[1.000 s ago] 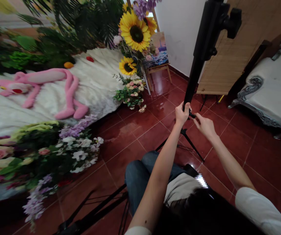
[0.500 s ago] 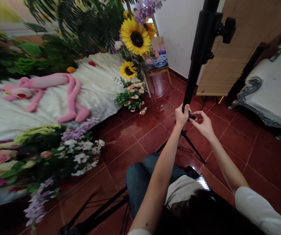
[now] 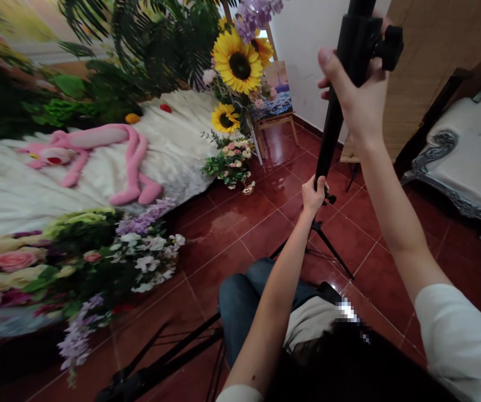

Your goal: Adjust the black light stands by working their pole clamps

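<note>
A black stand pole (image 3: 329, 137) rises upright from tripod legs on the red tiled floor. Low on the pole, my left hand (image 3: 313, 194) is wrapped round it, just beside a small black knob (image 3: 331, 199). Higher up, my right hand (image 3: 360, 95) is at the pole's thick upper collar (image 3: 352, 47), its thumb apart on the left and its other fingers partly hidden behind the pole. A larger black knob (image 3: 391, 48) sticks out to the right of the collar, close to those fingers.
A second black tripod (image 3: 173, 357) lies low at the front left. On the left, a pink plush toy (image 3: 98, 137) rests on a white-covered bed (image 3: 181, 128) edged with flowers. Sunflowers (image 3: 240, 64) stand behind, and a silver-framed white sofa (image 3: 470, 145) is at the right.
My right hand has left the small lower knob and moved up to the upper collar. My left hand stays round the lower pole. The view has shifted slightly.
</note>
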`<state>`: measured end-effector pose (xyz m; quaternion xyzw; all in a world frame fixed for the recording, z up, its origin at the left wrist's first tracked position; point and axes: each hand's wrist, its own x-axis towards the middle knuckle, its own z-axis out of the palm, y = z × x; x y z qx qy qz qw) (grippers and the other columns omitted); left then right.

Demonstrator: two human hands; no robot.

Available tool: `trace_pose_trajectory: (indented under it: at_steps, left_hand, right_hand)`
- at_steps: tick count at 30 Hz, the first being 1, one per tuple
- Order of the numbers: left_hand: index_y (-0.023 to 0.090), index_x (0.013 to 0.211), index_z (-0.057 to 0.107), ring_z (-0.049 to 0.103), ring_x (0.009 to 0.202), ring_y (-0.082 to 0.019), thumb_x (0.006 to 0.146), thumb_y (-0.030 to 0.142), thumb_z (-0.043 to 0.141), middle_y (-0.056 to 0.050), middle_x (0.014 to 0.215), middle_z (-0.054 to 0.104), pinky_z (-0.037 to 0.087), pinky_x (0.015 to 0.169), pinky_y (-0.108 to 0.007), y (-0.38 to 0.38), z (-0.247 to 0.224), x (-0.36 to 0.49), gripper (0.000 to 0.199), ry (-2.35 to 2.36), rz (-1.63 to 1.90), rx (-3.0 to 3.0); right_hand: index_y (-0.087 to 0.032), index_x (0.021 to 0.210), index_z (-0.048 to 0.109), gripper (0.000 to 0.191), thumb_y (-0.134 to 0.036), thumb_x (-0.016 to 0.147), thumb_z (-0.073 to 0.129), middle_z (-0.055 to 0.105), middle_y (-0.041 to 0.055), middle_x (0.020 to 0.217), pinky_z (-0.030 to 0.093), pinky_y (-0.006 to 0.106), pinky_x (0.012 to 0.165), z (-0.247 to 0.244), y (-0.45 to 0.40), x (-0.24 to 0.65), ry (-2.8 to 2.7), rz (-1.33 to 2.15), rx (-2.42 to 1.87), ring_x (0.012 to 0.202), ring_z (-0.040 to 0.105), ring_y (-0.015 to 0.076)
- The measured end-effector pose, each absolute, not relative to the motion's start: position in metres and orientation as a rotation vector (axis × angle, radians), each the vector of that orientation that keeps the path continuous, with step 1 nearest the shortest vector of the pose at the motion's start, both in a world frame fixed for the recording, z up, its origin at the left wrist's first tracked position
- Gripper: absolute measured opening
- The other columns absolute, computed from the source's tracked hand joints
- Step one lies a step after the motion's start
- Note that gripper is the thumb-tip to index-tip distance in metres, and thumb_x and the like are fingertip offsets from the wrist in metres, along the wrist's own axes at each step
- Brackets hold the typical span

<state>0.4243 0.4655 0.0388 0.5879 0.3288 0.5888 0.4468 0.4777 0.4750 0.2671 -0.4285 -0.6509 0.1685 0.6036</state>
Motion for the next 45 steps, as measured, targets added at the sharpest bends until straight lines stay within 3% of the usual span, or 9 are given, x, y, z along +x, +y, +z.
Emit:
trace_pose_trajectory:
  at_steps: [2, 4, 7, 12, 18, 23, 28, 37, 45]
  left_hand:
    - [0.021, 0.066, 0.053, 0.055, 0.050, -0.010, 0.086, 0.080, 0.036, -0.001, 0.057, 0.059, 0.046, 0.055, -0.027, 0.465, 0.039, 0.425, 0.065, 0.812, 1.465, 1.456]
    - [0.021, 0.071, 0.055, 0.056, 0.051, -0.010, 0.086, 0.078, 0.039, 0.000, 0.059, 0.059, 0.046, 0.056, -0.027, 0.465, 0.039, 0.425, 0.061, 0.806, 1.472, 1.432]
    - [0.023, 0.098, 0.057, 0.058, 0.054, -0.010, 0.081, 0.073, 0.056, 0.003, 0.066, 0.061, 0.047, 0.058, -0.027, 0.462, 0.042, 0.425, 0.053, 0.816, 1.496, 1.370]
    - [0.026, 0.126, 0.044, 0.061, 0.059, -0.010, 0.067, 0.058, 0.081, 0.006, 0.071, 0.062, 0.050, 0.062, -0.027, 0.458, 0.046, 0.425, 0.077, 0.839, 1.457, 1.363]
    - [0.027, 0.122, 0.043, 0.063, 0.062, -0.011, 0.069, 0.050, 0.082, 0.007, 0.072, 0.063, 0.052, 0.065, -0.028, 0.463, 0.038, 0.428, 0.071, 0.857, 1.447, 1.337]
    - [0.026, 0.118, 0.047, 0.067, 0.068, -0.015, 0.069, 0.038, 0.085, 0.002, 0.079, 0.067, 0.055, 0.070, -0.033, 0.467, 0.032, 0.429, 0.064, 0.866, 1.474, 1.353]
    - [0.025, 0.115, 0.050, 0.070, 0.087, -0.020, 0.067, 0.031, 0.086, -0.003, 0.096, 0.070, 0.056, 0.078, -0.037, 0.475, 0.026, 0.427, 0.060, 0.905, 1.495, 1.390]
    - [0.024, 0.119, 0.051, 0.069, 0.102, -0.024, 0.070, 0.034, 0.083, -0.007, 0.107, 0.070, 0.057, 0.084, -0.039, 0.478, 0.022, 0.428, 0.060, 0.890, 1.474, 1.426]
    - [0.024, 0.112, 0.051, 0.068, 0.085, -0.018, 0.076, 0.045, 0.077, -0.004, 0.094, 0.070, 0.055, 0.080, -0.038, 0.473, 0.026, 0.425, 0.049, 0.909, 1.400, 1.433]
  right_hand:
    - [-0.013, 0.113, 0.053, 0.024, -0.028, 0.096, 0.062, 0.060, -0.0039, 0.075, 0.056, 0.020, 0.060, 0.277, 0.475, 0.476, -1.398, 0.342, -0.982, 0.060, 0.061, 0.0071]
    - [-0.015, 0.107, 0.057, 0.015, -0.022, 0.095, 0.063, 0.056, -0.0079, 0.065, 0.055, 0.019, 0.056, 0.282, 0.474, 0.481, -1.422, 0.393, -0.943, 0.056, 0.060, 0.0065]
    - [-0.026, 0.103, 0.060, 0.012, -0.033, 0.094, 0.063, 0.059, -0.0094, 0.071, 0.057, 0.021, 0.066, 0.282, 0.476, 0.497, -1.602, 0.528, -0.871, 0.068, 0.067, 0.0076]
    - [-0.027, 0.106, 0.060, 0.018, -0.035, 0.092, 0.066, 0.061, -0.0071, 0.078, 0.059, 0.023, 0.069, 0.265, 0.481, 0.499, -1.592, 0.494, -0.901, 0.070, 0.067, 0.0095]
    - [-0.023, 0.106, 0.056, 0.027, -0.040, 0.089, 0.069, 0.056, -0.0066, 0.066, 0.054, 0.024, 0.061, 0.217, 0.475, 0.482, -1.380, 0.323, -1.031, 0.057, 0.061, 0.0102]
    - [-0.027, 0.105, 0.056, 0.037, -0.059, 0.089, 0.063, 0.062, -0.0025, 0.077, 0.055, 0.028, 0.070, 0.165, 0.466, 0.493, -1.557, 0.435, -1.008, 0.070, 0.065, 0.0127]
    - [-0.027, 0.105, 0.058, 0.039, -0.061, 0.088, 0.062, 0.064, 0.0014, 0.091, 0.056, 0.033, 0.085, 0.119, 0.460, 0.495, -1.537, 0.372, -1.082, 0.086, 0.065, 0.0159]
    - [-0.027, 0.110, 0.060, 0.043, -0.062, 0.086, 0.063, 0.067, 0.0043, 0.096, 0.055, 0.036, 0.093, 0.122, 0.458, 0.495, -1.580, 0.445, -1.115, 0.096, 0.065, 0.0184]
    - [-0.023, 0.128, 0.051, 0.066, -0.066, 0.080, 0.068, 0.061, 0.0126, 0.123, 0.050, 0.046, 0.103, 0.078, 0.413, 0.518, -1.563, 0.333, -1.208, 0.115, 0.061, 0.0252]
